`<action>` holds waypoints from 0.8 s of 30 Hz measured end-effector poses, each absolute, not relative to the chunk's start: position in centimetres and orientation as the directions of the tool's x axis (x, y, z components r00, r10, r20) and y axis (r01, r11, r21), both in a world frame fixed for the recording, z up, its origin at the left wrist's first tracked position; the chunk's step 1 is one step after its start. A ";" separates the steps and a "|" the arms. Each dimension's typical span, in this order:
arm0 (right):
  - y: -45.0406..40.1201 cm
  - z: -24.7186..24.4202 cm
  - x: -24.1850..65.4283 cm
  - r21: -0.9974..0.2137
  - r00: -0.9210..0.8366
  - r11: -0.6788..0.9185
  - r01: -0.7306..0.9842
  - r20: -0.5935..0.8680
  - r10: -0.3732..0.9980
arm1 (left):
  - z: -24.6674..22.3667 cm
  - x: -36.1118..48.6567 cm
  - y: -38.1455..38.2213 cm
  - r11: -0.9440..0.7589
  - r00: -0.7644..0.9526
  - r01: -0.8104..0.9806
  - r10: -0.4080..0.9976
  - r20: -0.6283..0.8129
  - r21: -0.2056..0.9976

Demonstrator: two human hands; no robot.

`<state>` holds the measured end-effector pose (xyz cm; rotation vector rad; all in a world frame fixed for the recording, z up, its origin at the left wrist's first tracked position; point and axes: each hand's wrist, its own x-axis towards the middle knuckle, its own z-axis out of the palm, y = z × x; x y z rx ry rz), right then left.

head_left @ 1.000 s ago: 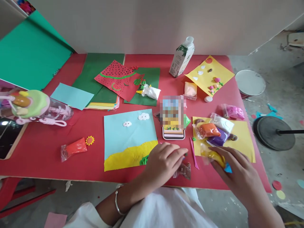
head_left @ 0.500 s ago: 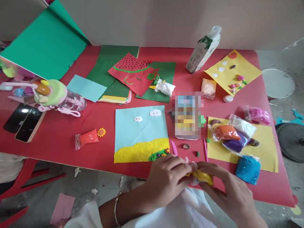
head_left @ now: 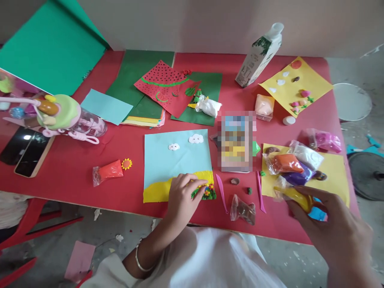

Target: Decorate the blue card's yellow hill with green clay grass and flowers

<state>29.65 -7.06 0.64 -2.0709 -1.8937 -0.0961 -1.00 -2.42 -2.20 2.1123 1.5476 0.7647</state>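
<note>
My right hand (head_left: 327, 224) grips a bag of yellow clay (head_left: 295, 197) between thumb and fingers, above the right side of the table and partly over a blue clay bag (head_left: 318, 212). Over the lower right of a blue paper picture (head_left: 174, 168), my left hand (head_left: 184, 200) has thumb and index tips close together; anything between them is too small to make out. That picture carries white clouds (head_left: 196, 139), a yellow clay field (head_left: 156, 191) and small clay flowers (head_left: 211, 187). A bag of brown clay (head_left: 244, 210) lies between my hands.
A pink clay knife (head_left: 222, 194) and pink stick (head_left: 259, 192) flank small clay bits. Clay bags (head_left: 286, 163) rest on yellow paper (head_left: 336, 180). A pixelated device (head_left: 237, 142), a carton (head_left: 259, 56), an orange clay bag (head_left: 108, 172) and phones (head_left: 34, 156) surround the picture.
My hands have parted. The right has carried the yellow clay bag rightwards; the left has moved left over the picture. The brown clay bag now shows where my hands were.
</note>
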 end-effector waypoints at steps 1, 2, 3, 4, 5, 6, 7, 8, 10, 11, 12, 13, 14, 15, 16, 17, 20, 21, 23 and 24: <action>-7.0 0.5 29.8 -0.199 0.123 -0.069 0.978 0.271 0.955 | -2.4 -0.8 -2.3 -0.284 0.222 0.753 0.959 0.178 0.593; -6.9 0.3 29.9 -0.201 0.125 -0.070 0.977 0.274 0.954 | -2.5 -0.5 -2.1 -0.266 0.209 0.777 0.964 0.166 0.570; -6.9 0.2 30.0 -0.203 0.121 -0.066 0.977 0.272 0.955 | -2.6 -0.3 -1.9 -0.248 0.196 0.801 0.969 0.153 0.546; -6.8 0.1 30.2 -0.203 0.118 -0.066 0.977 0.255 0.960 | -2.6 -0.2 -1.7 -0.231 0.183 0.824 0.973 0.142 0.518; -6.7 0.0 30.4 -0.205 0.117 -0.070 0.976 0.227 0.967 | -2.7 0.0 -1.5 -0.218 0.172 0.844 0.975 0.138 0.490; -6.6 0.0 30.5 -0.211 0.109 -0.069 0.975 0.187 0.976 | -2.7 0.0 -1.4 -0.210 0.163 0.859 0.977 0.139 0.466; -6.5 0.0 30.7 -0.221 0.091 -0.056 0.974 0.153 0.984 | -2.7 0.1 -1.3 -0.209 0.158 0.867 0.976 0.148 0.452; -6.4 -0.1 30.8 -0.234 0.069 -0.037 0.971 0.130 0.989 | -2.8 0.1 -1.2 -0.215 0.157 0.870 0.974 0.164 0.445; -6.3 -0.1 30.9 -0.264 0.022 0.007 0.965 0.106 0.994 | -2.7 -0.1 -1.3 -0.242 0.166 0.861 0.965 0.202 0.447; -6.2 -0.1 30.9 -0.275 0.001 0.029 0.961 0.108 0.994 | -2.6 -0.3 -1.5 -0.258 0.175 0.855 0.960 0.219 0.450; -6.2 -0.1 30.8 -0.277 -0.019 0.051 0.960 0.116 0.993 | -2.5 -0.5 -1.7 -0.273 0.183 0.849 0.955 0.232 0.453; -6.2 -0.1 30.6 -0.267 -0.032 0.068 0.961 0.137 0.990 | -2.4 -0.7 -1.9 -0.286 0.191 0.844 0.951 0.244 0.454; -6.1 0.0 30.2 -0.249 -0.048 0.087 0.964 0.162 0.986 | -2.2 -1.0 -2.1 -0.298 0.199 0.840 0.947 0.254 0.453; -6.0 0.1 29.8 -0.231 -0.057 0.105 0.967 0.205 0.977 | -2.1 -1.3 -2.3 -0.310 0.206 0.839 0.941 0.267 0.446; -5.9 0.3 29.2 -0.217 -0.068 0.125 0.968 0.256 0.964 | -2.0 -1.5 -2.6 -0.325 0.216 0.841 0.935 0.281 0.433; -5.7 0.6 28.5 -0.214 -0.087 0.151 0.965 0.284 0.955 | -2.0 -1.7 -2.7 -0.342 0.232 0.844 0.927 0.295 0.413; -4.9 1.5 25.5 -0.323 -0.229 0.316 0.892 0.278 0.933 | -2.4 -2.3 -3.1 -0.413 0.312 0.850 0.895 0.319 0.327; -4.6 1.8 24.4 -0.366 -0.298 0.383 0.848 0.268 0.916 | -2.5 -2.4 -3.1 -0.435 0.341 0.849 0.885 0.318 0.300; -3.7 2.0 22.1 -0.400 -0.427 0.477 0.782 0.213 0.879 | -2.8 -2.7 -3.2 -0.469 0.387 0.845 0.867 0.314 0.256; -3.4 2.0 21.1 -0.402 -0.488 0.515 0.757 0.176 0.855 | -2.9 -2.7 -3.2 -0.484 0.405 0.842 0.859 0.313 0.238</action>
